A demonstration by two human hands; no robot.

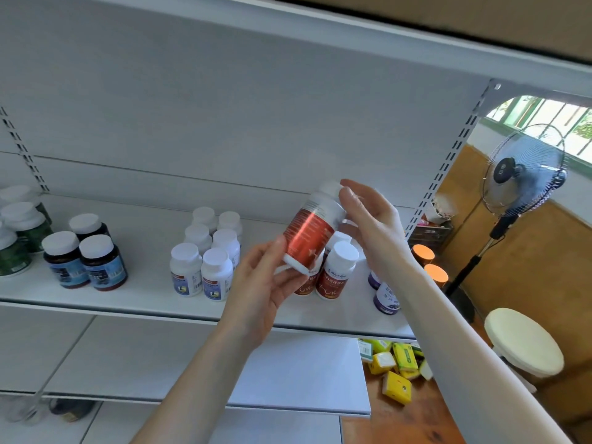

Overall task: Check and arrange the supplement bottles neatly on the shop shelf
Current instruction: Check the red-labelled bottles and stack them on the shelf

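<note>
Bottle [312,232] is tilting cap-up just above the red-labelled row [336,275]; left hand [266,290] is pinching its base. Right hand [371,222] is pinching its cap.

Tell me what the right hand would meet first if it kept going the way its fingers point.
The white cap of the red-labelled bottle, which the right hand and left hand hold tilted; the right hand seems to touch the cap. Behind that lies the shelf's back panel, though depth is unclear.
</note>
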